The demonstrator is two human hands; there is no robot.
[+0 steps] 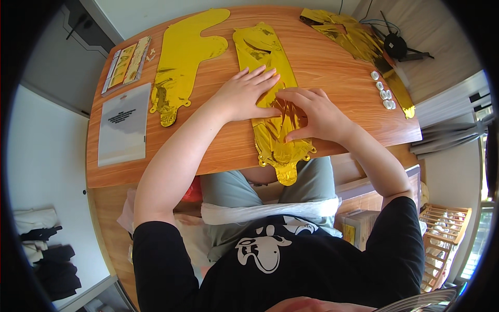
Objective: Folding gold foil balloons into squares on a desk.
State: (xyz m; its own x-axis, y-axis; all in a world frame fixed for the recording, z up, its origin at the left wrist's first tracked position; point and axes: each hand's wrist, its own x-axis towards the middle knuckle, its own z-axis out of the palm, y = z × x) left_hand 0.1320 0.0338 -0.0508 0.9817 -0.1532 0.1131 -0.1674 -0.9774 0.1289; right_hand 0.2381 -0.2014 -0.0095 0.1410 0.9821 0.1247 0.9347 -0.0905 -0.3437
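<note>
the long gold foil balloon [267, 127] lay far-to-near on the brown wooden table [221, 153], under the flatly spread left hand [248, 96] and the arched, unclosed right hand [318, 115], nearer its tail [286, 174].

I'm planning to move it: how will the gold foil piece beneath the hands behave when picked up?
The gold foil piece would probably flop, given its creases. It seems light for its size, lying thin on the desk. Its glossy surface may feel slippery.
</note>
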